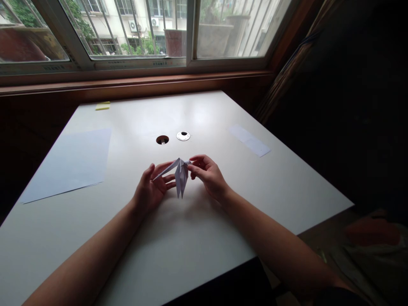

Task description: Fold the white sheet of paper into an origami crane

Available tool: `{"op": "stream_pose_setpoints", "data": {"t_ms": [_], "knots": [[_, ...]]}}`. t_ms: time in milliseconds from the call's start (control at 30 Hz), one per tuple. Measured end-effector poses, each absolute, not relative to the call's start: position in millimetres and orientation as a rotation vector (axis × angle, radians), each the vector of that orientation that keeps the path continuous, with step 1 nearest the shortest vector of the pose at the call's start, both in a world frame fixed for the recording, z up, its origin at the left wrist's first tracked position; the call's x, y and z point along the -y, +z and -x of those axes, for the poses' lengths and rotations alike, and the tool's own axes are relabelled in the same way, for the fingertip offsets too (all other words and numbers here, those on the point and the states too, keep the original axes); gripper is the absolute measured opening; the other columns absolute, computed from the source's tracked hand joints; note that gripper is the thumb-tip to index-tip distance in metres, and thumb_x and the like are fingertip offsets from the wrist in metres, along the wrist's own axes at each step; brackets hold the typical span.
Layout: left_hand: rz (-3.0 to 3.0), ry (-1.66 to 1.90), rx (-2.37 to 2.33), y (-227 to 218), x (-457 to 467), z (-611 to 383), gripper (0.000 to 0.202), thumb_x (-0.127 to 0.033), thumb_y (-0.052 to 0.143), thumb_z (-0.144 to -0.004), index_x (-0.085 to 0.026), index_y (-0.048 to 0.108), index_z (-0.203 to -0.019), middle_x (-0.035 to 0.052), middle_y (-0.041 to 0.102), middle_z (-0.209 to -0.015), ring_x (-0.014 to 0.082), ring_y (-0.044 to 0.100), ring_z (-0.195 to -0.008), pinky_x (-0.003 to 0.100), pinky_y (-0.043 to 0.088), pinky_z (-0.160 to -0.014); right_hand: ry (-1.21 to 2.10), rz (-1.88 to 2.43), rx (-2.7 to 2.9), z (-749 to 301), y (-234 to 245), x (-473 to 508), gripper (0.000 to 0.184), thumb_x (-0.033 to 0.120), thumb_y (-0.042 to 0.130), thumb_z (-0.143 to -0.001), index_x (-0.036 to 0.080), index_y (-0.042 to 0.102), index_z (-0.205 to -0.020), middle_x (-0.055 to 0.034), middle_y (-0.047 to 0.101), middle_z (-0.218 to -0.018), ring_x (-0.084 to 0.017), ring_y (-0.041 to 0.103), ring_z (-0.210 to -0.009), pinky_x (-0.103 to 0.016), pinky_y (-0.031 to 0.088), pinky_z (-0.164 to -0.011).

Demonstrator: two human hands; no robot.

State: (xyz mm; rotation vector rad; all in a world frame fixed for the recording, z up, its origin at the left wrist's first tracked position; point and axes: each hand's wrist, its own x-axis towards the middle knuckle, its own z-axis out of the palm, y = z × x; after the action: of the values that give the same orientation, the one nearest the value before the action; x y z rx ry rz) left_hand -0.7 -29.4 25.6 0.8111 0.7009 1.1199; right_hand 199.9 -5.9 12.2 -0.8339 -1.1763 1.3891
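Observation:
A small folded white paper figure (pixel 180 175) with pointed flaps is held just above the middle of the white table (pixel 197 229). My right hand (pixel 208 175) pinches its upper right tip between thumb and fingers. My left hand (pixel 152 189) cups it from the left, with the fingers curled under one long flap and touching the paper.
A stack of white paper sheets (pixel 72 163) lies at the left of the table. A yellow sticky pad (pixel 102 106) sits at the far left corner. A cable hole (pixel 162 140) and its round cap (pixel 183 136) lie beyond my hands. A white paper strip (pixel 250 140) lies at the right.

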Motion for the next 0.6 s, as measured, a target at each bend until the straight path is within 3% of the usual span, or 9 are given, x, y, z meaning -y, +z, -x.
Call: {"op": "stream_pose_setpoints", "data": {"t_ms": [200,267,467,600], "knots": [[-0.994,1.225,-0.842,17.4,28.9,0.4,0.029,-0.035,0.066,-0.083,-0.016,0.076,-0.102,0.0121,0.074,-0.115,0.0291,0.067,-0.110,0.041,0.052,-0.096,1.355,0.867,1.215,-203.9,16.7,6.3,0.031,0.038,0.080,-0.077,0.021,0.066,-0.098,-0.0002,0.066,-0.080,-0.013,0.058,-0.067,-0.029,0.049,-0.061],[-1.069,1.224,-0.881,15.4,31.2,-1.0,0.030,-0.037,0.067,-0.085,-0.016,0.075,-0.105,0.0112,0.075,-0.108,0.0276,0.069,-0.106,0.039,0.051,-0.096,1.350,0.879,1.244,-204.3,17.8,7.3,0.030,0.038,0.079,-0.078,0.021,0.066,-0.099,-0.0002,0.066,-0.079,-0.013,0.058,-0.068,-0.028,0.048,-0.061],[-1.344,1.098,-1.059,16.1,36.7,-1.7,0.044,-0.043,0.076,-0.080,-0.020,0.067,-0.116,0.0079,0.072,-0.113,0.0255,0.069,-0.100,0.033,0.053,-0.088,1.310,0.911,1.360,-202.6,19.6,11.4,0.030,0.038,0.079,-0.079,0.021,0.067,-0.100,-0.0017,0.069,-0.083,-0.016,0.063,-0.076,-0.030,0.053,-0.069],[-1.450,1.043,-1.093,20.6,37.3,-0.5,0.043,-0.047,0.070,-0.085,-0.018,0.067,-0.117,0.0078,0.073,-0.114,0.0263,0.068,-0.103,0.033,0.051,-0.090,1.240,0.949,1.402,-203.8,20.9,11.5,0.030,0.041,0.079,-0.078,0.022,0.068,-0.099,-0.0032,0.071,-0.088,-0.018,0.066,-0.084,-0.034,0.055,-0.078]]}}
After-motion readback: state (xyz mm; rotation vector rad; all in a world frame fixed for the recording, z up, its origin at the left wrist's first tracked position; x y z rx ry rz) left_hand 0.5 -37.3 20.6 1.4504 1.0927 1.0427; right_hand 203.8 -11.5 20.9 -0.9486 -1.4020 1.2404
